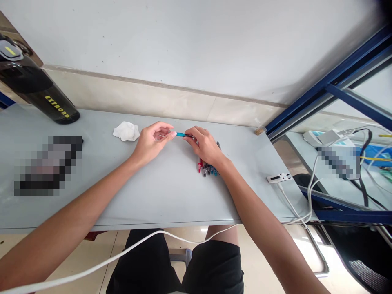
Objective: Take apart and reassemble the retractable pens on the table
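A teal pen (180, 134) lies level between my two hands above the grey table (137, 196). My right hand (200, 143) is closed round the pen's right end. At its left end is my left hand (155, 139), the thumb against the pen's tip and the other fingers curled; a thin pale piece shows between that thumb and the fingers. Several pens (208, 168), with red, black and blue ends, lie together on the table, partly hidden under my right wrist.
Crumpled white tissue (126, 131) lies left of my left hand. Further left are a dark bottle (39, 85) and a blurred-out dark object (50, 165). On the right are a small cup (260, 130), a white device (278, 178) and cables. A white cable (122, 254) crosses before my legs.
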